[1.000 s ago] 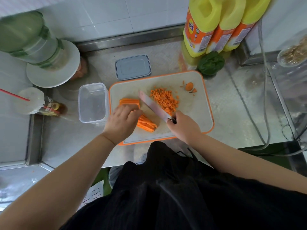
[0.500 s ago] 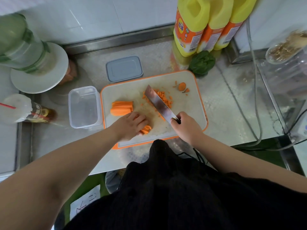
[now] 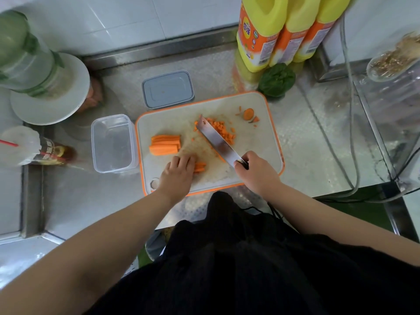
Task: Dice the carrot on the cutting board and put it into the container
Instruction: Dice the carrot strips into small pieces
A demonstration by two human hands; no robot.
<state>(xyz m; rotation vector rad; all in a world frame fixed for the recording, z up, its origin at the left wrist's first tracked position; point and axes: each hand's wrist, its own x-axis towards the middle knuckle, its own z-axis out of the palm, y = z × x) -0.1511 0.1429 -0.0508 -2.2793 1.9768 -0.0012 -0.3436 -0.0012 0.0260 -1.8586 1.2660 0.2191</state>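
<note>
At your far left a sauce bottle lies on its side by the counter edge, and behind it a big green-tinted jug stands on a white plate. Next comes the clear container, sitting open just beside the left edge of the cutting board, with its grey lid lying flat on the steel counter behind the board. On the left part of the board you have a stack of carrot slabs, well apart from your fingers. Your left hand is curled knuckles-down over a short bundle of carrot sticks, pinning them to the board; only their right ends show past your fingertips. To the right of that, the knife slants across the board with its tip pointing up and left, and your right hand is wrapped tightly round its dark handle near the board's front edge. Whether the blade touches the board you cannot tell from here. The diced carrot lies in a pile just beyond the blade, and a round carrot end with a few scraps sits near the far right corner. Behind the board stand three yellow bottles and a dark green leafy vegetable.
</note>
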